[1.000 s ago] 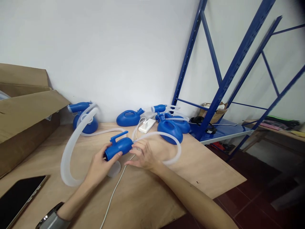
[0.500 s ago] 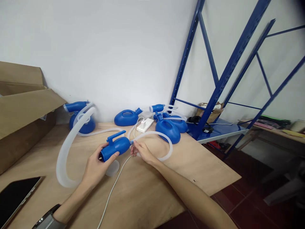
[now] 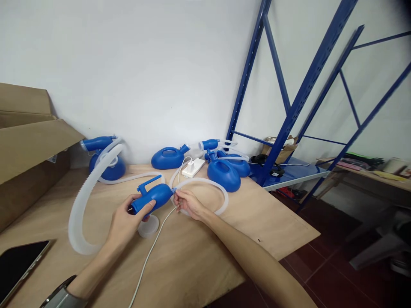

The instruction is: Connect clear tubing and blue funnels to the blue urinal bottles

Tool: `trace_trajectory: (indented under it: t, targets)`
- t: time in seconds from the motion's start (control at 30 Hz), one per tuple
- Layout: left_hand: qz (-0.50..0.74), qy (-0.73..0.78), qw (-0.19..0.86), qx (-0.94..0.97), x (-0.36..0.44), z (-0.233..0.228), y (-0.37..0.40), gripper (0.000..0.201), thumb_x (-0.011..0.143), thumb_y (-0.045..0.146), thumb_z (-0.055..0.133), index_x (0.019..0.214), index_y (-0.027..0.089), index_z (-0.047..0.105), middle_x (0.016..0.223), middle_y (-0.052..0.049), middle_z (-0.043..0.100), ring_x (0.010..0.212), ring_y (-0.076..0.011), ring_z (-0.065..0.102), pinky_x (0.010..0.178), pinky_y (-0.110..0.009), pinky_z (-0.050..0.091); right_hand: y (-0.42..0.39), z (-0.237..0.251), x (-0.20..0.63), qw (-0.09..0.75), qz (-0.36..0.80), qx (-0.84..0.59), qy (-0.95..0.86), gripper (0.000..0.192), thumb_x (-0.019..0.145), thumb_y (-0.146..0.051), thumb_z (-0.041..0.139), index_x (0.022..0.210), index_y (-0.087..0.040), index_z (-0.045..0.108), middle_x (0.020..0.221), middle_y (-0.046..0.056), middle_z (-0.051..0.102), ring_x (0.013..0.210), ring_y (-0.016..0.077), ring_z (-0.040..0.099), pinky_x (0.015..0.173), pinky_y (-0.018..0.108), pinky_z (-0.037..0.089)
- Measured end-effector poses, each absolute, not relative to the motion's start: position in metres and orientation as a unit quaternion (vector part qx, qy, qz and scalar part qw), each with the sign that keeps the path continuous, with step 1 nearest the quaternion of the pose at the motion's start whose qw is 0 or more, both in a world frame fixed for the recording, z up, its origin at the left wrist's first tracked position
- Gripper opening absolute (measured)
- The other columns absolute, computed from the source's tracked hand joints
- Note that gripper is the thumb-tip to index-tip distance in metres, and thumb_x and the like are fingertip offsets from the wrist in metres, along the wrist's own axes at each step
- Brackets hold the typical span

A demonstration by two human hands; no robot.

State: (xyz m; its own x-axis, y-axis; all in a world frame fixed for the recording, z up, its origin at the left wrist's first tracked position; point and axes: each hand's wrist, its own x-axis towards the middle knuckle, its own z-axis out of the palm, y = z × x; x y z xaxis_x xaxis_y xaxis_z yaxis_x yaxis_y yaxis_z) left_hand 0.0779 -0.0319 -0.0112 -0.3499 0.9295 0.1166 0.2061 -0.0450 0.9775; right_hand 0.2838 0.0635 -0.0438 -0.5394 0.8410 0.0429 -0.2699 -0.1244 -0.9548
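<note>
My left hand (image 3: 126,222) grips a blue plastic funnel piece with a handle (image 3: 150,194), held just above the wooden tabletop (image 3: 199,256). A wide white corrugated hose (image 3: 78,205) curves away from it to the left. My right hand (image 3: 188,203) pinches the end of a thin clear tube (image 3: 205,184) at the blue piece's narrow tip. That tube loops round to the right. A clear round cap (image 3: 148,226) lies under my left hand.
Several blue bottles with hoses (image 3: 223,173) stand along the wall, with a white charger (image 3: 193,167) and its cable (image 3: 150,252) among them. A cardboard box (image 3: 28,145) is at left, a phone (image 3: 17,267) at front left, blue shelving (image 3: 289,119) at right.
My right hand went from lying open beside the blue piece to pinching the thin tube at its tip. The tube loop has drawn in smaller.
</note>
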Motion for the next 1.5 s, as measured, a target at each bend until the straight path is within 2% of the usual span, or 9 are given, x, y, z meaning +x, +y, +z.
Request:
trace_trajectory:
  t: [0.1,0.23,0.37,0.6,0.9,1.13,1.33,1.43,1.5]
  targets:
    - [0.546,0.609,0.326,0.475,0.078,-0.012,-0.031,0.059,0.062,0.069,0.082,0.091,0.022,0.061,0.064,0.004,0.064,0.052,-0.0189,0.064,0.057,-0.028,0.048,0.068,-0.046,0.282,0.405,0.695,-0.277,-0.526,0.056,0.069,-0.069,0.081,0.072,-0.019,0.057,0.068,-0.003,0.050,0.062,0.0119,0.046,0.056,0.026,0.050]
    - [0.526,0.636,0.298,0.479,0.078,-0.014,-0.031,0.061,0.059,0.071,0.081,0.090,0.022,0.061,0.062,0.003,0.065,0.055,-0.0215,0.066,0.058,-0.029,0.047,0.068,-0.043,0.281,0.407,0.689,-0.284,-0.528,0.055,0.069,-0.067,0.082,0.070,-0.019,0.055,0.065,-0.004,0.045,0.058,0.0101,0.041,0.053,0.025,0.046]
    - [0.531,0.622,0.281,0.503,0.077,-0.015,-0.033,0.061,0.064,0.072,0.077,0.096,0.021,0.063,0.065,0.002,0.066,0.057,-0.0235,0.068,0.060,-0.031,0.049,0.065,-0.039,0.284,0.407,0.690,-0.279,-0.530,0.051,0.076,-0.062,0.079,0.068,-0.019,0.054,0.063,-0.006,0.042,0.054,0.0084,0.037,0.052,0.024,0.042]
    - [0.549,0.625,0.207,0.515,0.075,-0.021,-0.034,0.075,0.063,0.072,0.078,0.116,0.019,0.069,0.097,-0.008,0.076,0.080,-0.0263,0.071,0.069,-0.034,0.056,0.067,-0.045,0.289,0.387,0.702,-0.279,-0.529,0.047,0.080,-0.062,0.075,0.073,-0.017,0.062,0.065,0.000,0.056,0.058,0.0118,0.050,0.052,0.024,0.043]
    - [0.548,0.630,0.219,0.504,0.079,-0.020,-0.034,0.077,0.062,0.070,0.079,0.119,0.019,0.069,0.097,-0.009,0.077,0.083,-0.0285,0.072,0.068,-0.034,0.055,0.065,-0.046,0.290,0.386,0.726,-0.250,-0.512,0.050,0.072,-0.062,0.086,0.081,-0.017,0.066,0.073,0.000,0.059,0.063,0.0111,0.052,0.061,0.025,0.048]
    - [0.545,0.621,0.299,0.477,0.079,-0.014,-0.034,0.064,0.062,0.074,0.077,0.095,0.021,0.064,0.062,0.003,0.064,0.052,-0.0208,0.064,0.057,-0.031,0.050,0.064,-0.046,0.291,0.396,0.743,-0.227,-0.488,0.042,0.081,-0.053,0.084,0.079,-0.017,0.063,0.072,-0.002,0.055,0.068,0.0118,0.053,0.078,0.031,0.054]
    - [0.545,0.595,0.386,0.447,0.083,-0.010,-0.035,0.060,0.064,0.077,0.073,0.086,0.024,0.055,0.050,0.006,0.056,0.042,-0.0207,0.058,0.043,-0.029,0.044,0.065,-0.049,0.288,0.415,0.734,-0.230,-0.486,0.043,0.078,-0.053,0.086,0.079,-0.016,0.065,0.072,0.000,0.058,0.071,0.0138,0.055,0.081,0.035,0.054]
    - [0.521,0.624,0.304,0.497,0.084,-0.012,-0.036,0.057,0.069,0.076,0.069,0.086,0.024,0.057,0.049,0.004,0.058,0.044,-0.0221,0.060,0.047,-0.031,0.046,0.065,-0.050,0.283,0.435,0.726,-0.236,-0.477,0.044,0.076,-0.054,0.087,0.078,-0.016,0.065,0.073,0.001,0.059,0.073,0.0143,0.056,0.082,0.035,0.054]
    - [0.511,0.638,0.211,0.536,0.084,-0.013,-0.036,0.054,0.070,0.074,0.067,0.089,0.023,0.060,0.062,0.000,0.068,0.052,-0.0240,0.066,0.054,-0.033,0.050,0.066,-0.050,0.281,0.448,0.722,-0.241,-0.470,0.045,0.076,-0.055,0.087,0.077,-0.017,0.064,0.074,0.000,0.060,0.072,0.0141,0.056,0.079,0.034,0.053]
